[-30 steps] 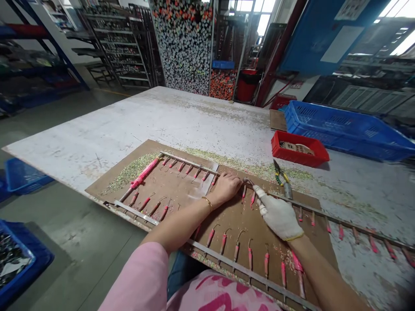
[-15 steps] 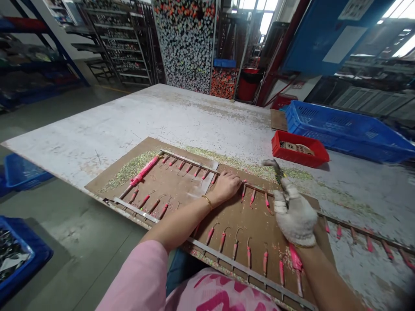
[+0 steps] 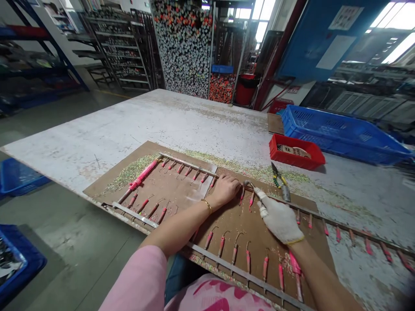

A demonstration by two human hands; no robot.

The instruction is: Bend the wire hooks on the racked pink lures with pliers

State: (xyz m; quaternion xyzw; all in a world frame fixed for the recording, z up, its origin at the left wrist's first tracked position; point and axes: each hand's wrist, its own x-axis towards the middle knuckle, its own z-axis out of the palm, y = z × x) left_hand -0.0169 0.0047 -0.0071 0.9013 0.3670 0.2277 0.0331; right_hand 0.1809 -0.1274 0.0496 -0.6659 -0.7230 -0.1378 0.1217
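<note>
right fingers closed, gripping curved tool

Over the bench, the way lies open from the left corner along the left edge to the far corner. Where the far edge runs right, the blue crate and red bin block passage, pliers nearby. Toward the near edge, the left forearm crosses between 2 rod-lined rails.

Left grip lies palm-down; gloved right grip curls inward.
</note>
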